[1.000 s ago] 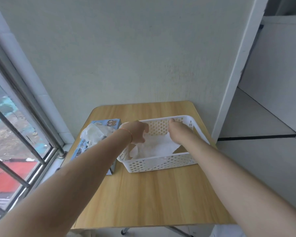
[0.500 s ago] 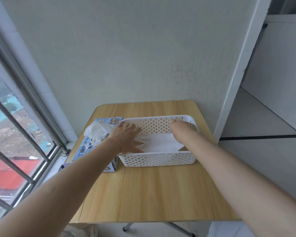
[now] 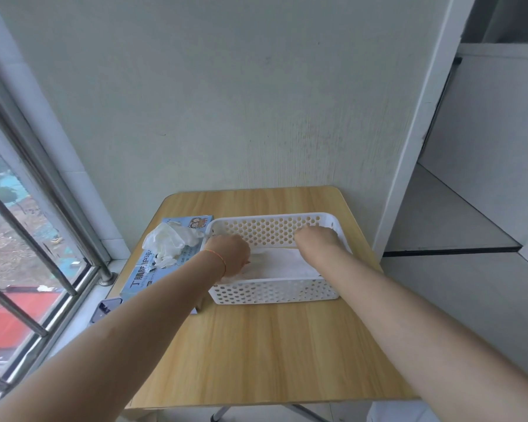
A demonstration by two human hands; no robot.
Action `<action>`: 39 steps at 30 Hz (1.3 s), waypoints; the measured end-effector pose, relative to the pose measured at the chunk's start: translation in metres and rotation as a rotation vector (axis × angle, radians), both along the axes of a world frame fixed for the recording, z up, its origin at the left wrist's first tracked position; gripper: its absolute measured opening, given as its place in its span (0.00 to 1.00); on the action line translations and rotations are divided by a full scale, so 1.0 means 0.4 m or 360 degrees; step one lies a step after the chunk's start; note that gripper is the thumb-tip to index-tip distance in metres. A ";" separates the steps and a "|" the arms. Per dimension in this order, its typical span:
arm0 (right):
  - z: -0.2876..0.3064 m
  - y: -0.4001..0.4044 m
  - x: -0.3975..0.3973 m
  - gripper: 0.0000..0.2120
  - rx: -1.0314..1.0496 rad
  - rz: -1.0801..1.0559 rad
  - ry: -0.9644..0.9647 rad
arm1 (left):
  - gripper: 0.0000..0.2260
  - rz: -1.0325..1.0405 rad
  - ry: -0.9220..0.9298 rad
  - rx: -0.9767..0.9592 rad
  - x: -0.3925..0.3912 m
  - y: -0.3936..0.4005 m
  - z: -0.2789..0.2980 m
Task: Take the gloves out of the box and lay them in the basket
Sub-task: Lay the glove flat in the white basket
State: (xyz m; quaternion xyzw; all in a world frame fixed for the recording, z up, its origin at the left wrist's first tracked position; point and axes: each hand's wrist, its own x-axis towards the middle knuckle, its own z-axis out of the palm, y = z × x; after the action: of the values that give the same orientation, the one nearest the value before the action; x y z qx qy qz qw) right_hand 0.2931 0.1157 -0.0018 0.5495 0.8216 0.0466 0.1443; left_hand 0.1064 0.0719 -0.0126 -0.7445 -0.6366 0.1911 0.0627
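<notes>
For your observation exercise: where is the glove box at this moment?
In the head view, the glove box lies on the left side of the wooden table, against the white basket and nearest the window, with white gloves bunched out of its top.

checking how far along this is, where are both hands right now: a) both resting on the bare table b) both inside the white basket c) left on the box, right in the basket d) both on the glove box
b: the left hand and right hand both reach down inside the white basket, onto the white gloves lying there; the glove box sits untouched to the left.
</notes>
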 end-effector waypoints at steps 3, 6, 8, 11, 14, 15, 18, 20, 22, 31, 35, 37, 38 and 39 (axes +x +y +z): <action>0.003 0.000 0.004 0.18 0.0026 0.0038 -0.0002 | 0.11 -0.0001 0.0170 0.0199 0.003 0.001 0.016; 0.008 -0.001 0.002 0.17 0.0026 0.0036 0.0035 | 0.09 -0.0058 -0.0210 0.0047 0.019 0.008 0.009; 0.012 -0.002 0.000 0.18 0.0021 0.0035 0.0043 | 0.10 -0.0080 -0.0348 -0.0162 0.031 0.002 0.007; 0.012 -0.003 0.000 0.19 0.0036 0.0044 0.0046 | 0.12 -0.0153 -0.0072 -0.0180 0.030 0.004 0.003; 0.010 -0.003 0.001 0.19 0.0048 0.0047 0.0052 | 0.14 -0.0200 0.0183 -0.0110 0.023 0.007 0.007; 0.010 -0.002 0.001 0.19 0.0053 0.0047 0.0048 | 0.14 -0.0206 0.0220 -0.0100 0.023 0.007 0.010; 0.009 -0.001 0.001 0.18 0.0061 0.0041 0.0034 | 0.13 -0.0166 0.0302 -0.0080 0.021 0.002 0.020; 0.006 0.000 0.000 0.18 0.0070 0.0039 0.0034 | 0.11 -0.0087 0.0340 -0.0015 0.019 0.000 0.020; 0.006 0.000 -0.001 0.18 0.0070 0.0037 0.0020 | 0.09 -0.0016 0.0352 0.0098 0.020 -0.002 0.014; 0.017 -0.003 -0.003 0.23 0.0118 0.0080 -0.0097 | 0.14 0.0118 -0.0133 -0.0214 0.029 0.015 0.010; 0.048 -0.009 -0.055 0.22 0.0288 0.0180 0.0038 | 0.12 0.0127 -0.0329 0.0294 0.003 0.000 0.063; 0.067 -0.012 -0.109 0.18 0.0323 0.0269 0.0221 | 0.10 0.0211 -0.0520 0.0631 -0.034 -0.015 0.106; 0.077 -0.013 -0.141 0.17 0.0322 0.0304 0.0327 | 0.10 0.0266 -0.0581 0.0739 -0.062 -0.022 0.124; 0.084 -0.016 -0.173 0.15 0.0320 0.0332 0.0434 | 0.10 0.0318 -0.0613 0.0799 -0.091 -0.029 0.138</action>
State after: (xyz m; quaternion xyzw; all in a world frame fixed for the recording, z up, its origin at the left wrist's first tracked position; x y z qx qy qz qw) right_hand 0.2240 0.1094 0.0317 0.4743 0.8772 0.0683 -0.0295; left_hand 0.0700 0.0601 0.0427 -0.6620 -0.7339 -0.1109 0.1037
